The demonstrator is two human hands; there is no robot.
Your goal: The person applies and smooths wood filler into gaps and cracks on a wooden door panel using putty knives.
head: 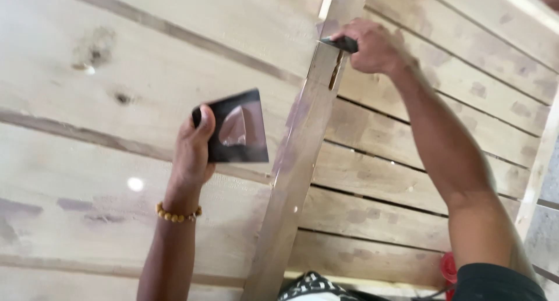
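Putty knife [340, 43], dark-handled, sits inside the right hand [375, 47], whose fingers [362, 34] are clamped round its handle; its blade points toward nine o'clock, long axis near level, tip on the upright wooden post [297, 155]. At seven o'clock, the left hand [192, 152] pinches a dark square plate [236, 135] with its thumb across the edge, against the plank wall [116, 62].

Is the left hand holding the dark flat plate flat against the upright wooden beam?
No: the left hand holds the dark plate clear of the beam, over the planks.
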